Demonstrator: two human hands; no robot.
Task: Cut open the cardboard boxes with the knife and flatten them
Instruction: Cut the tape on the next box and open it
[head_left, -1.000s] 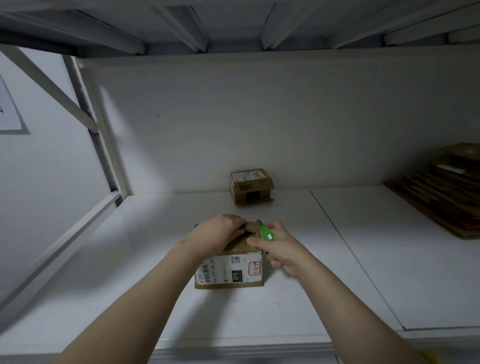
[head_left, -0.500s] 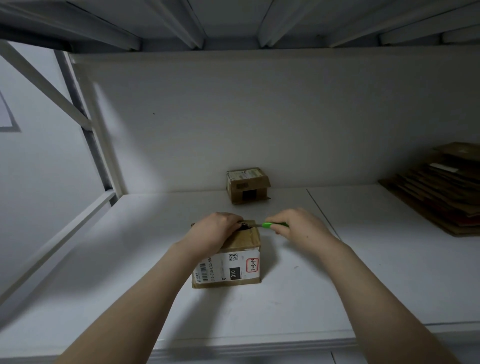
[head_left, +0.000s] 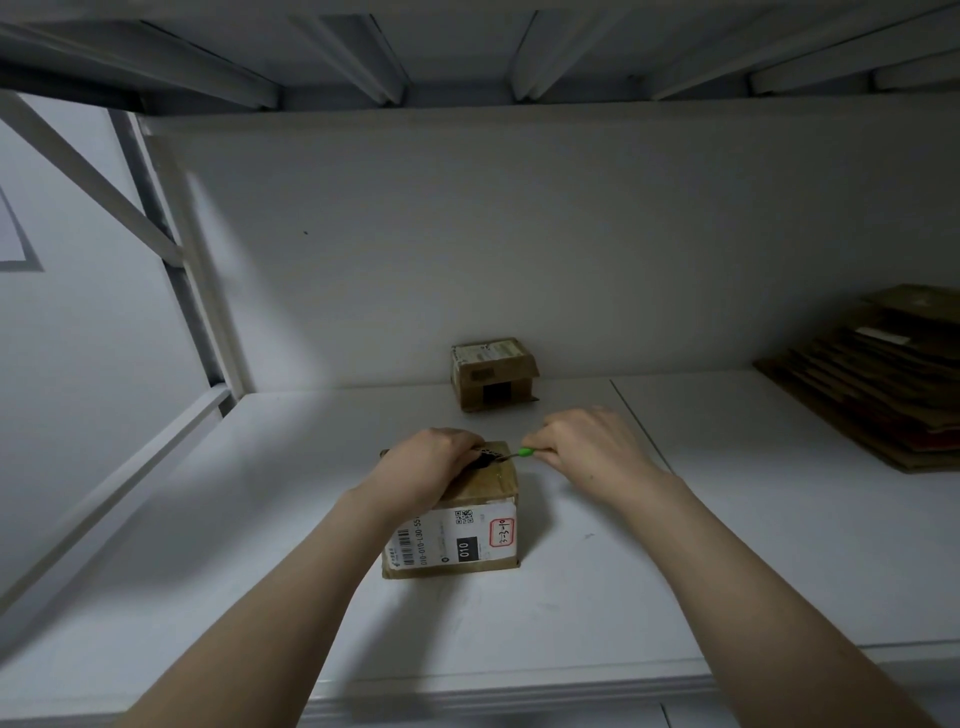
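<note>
Fingers (head_left: 548, 440) of the right hand (head_left: 592, 449) pinch the knife (head_left: 525, 452) at the top of the near box (head_left: 467, 538) on the shelf (head_left: 727, 545), left hand (head_left: 431, 467) gripping it; 2 boxes, counting the far box (head_left: 493, 371), seem unflattened.

The left hand (head_left: 431, 467) is gripping the top of a small brown cardboard box with a white printed label (head_left: 467, 543), which is sitting on the white shelf board (head_left: 727, 545). The right hand (head_left: 587, 447) is holding a green-handled knife (head_left: 525, 452), its blade touching the box's far top edge. A second small brown cardboard box (head_left: 493, 371) is standing against the back wall, and a stack of flattened brown cardboard (head_left: 883, 384) is lying at the far right.
</note>
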